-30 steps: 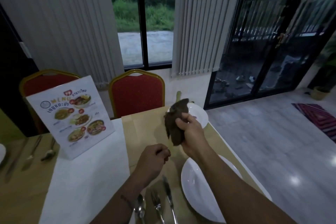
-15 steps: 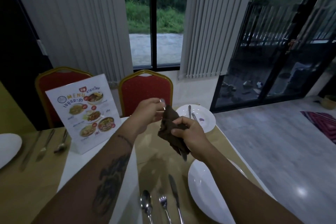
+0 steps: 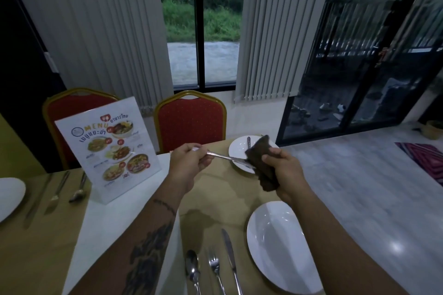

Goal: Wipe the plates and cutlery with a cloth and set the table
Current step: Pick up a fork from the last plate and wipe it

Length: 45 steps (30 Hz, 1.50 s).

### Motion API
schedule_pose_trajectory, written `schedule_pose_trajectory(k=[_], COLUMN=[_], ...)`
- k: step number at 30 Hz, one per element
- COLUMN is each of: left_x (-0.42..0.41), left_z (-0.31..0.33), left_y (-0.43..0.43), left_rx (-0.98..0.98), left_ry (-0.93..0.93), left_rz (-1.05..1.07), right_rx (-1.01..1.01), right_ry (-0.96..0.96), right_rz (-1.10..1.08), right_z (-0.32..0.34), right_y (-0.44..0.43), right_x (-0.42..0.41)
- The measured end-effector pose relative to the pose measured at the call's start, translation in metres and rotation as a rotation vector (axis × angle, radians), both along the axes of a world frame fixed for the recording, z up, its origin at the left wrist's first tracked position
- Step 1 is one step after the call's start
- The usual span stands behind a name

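Note:
My left hand (image 3: 188, 161) grips the handle of a silver piece of cutlery (image 3: 225, 157), held level above the table. Its far end disappears into a dark brown cloth (image 3: 262, 163) that my right hand (image 3: 284, 170) squeezes around it. Behind the cloth sits a small white plate (image 3: 237, 151) with one utensil lying on it. A large white plate (image 3: 280, 249) lies near me on the right, with a spoon (image 3: 192, 268), fork (image 3: 215, 270) and knife (image 3: 230, 254) lined up to its left.
A standing menu card (image 3: 109, 148) is on the white table strip. At far left are another plate (image 3: 9, 195) and its cutlery (image 3: 57, 195). Two red chairs (image 3: 190, 122) stand behind the table. Tiled floor lies to the right.
My left hand rose from the table to the cloth, then drew left, pulling the cutlery's handle out of the cloth. My right hand kept the cloth and shifted right.

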<state>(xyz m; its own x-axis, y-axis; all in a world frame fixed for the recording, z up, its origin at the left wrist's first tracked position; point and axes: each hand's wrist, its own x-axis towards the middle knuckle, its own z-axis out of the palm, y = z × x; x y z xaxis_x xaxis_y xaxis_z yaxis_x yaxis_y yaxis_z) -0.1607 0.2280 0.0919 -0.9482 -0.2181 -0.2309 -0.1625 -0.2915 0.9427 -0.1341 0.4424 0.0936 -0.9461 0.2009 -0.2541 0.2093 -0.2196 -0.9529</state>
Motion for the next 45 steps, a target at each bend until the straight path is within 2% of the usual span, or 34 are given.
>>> schedule_pose_trajectory(k=[2, 5, 7, 12, 14, 17, 19, 25, 30, 35, 40, 45], left_x=[0.007, 0.019, 0.026, 0.046, 0.052, 0.054, 0.055, 0.062, 0.071, 0.084, 0.09, 0.09], left_z=[-0.004, -0.006, -0.007, -0.027, -0.042, -0.056, -0.059, -0.054, -0.053, -0.053, -0.055, -0.057], left_y=[0.001, 0.0, 0.002, 0.018, 0.018, 0.016, 0.017, 0.034, 0.028, 0.017, 0.011, 0.014], left_rx=[-0.17, -0.645, -0.862, -0.991, -0.93, -0.672, -0.583, -0.651, -0.58, -0.555, -0.383, -0.336], left_ry=[0.051, 0.134, 0.169, 0.175, 0.133, 0.08, 0.072, 0.137, 0.109, 0.034, -0.052, -0.066], left_rz=[-0.09, -0.324, -0.479, -0.615, -0.563, -0.418, -0.368, -0.439, -0.547, -0.626, -0.511, -0.382], right_rx=[-0.049, -0.089, -0.136, -0.258, -0.321, -0.41, -0.475, -0.472, -0.271, -0.185, -0.152, -0.224], right_ry=[-0.007, -0.01, -0.021, -0.04, -0.068, -0.106, -0.122, -0.111, -0.053, -0.014, 0.035, -0.042], right_rz=[-0.114, -0.234, -0.311, -0.451, -0.422, -0.361, -0.264, 0.07, -0.12, -0.274, -0.342, -0.277], right_z=[-0.005, -0.013, -0.015, -0.008, -0.007, -0.019, -0.029, -0.04, -0.033, -0.017, -0.011, -0.032], right_y=[0.005, 0.01, 0.011, 0.027, 0.034, 0.03, 0.019, -0.032, -0.037, -0.027, -0.018, -0.028], right_x=[-0.01, -0.021, -0.024, -0.024, -0.022, -0.018, -0.011, 0.012, -0.002, -0.012, -0.019, -0.009])
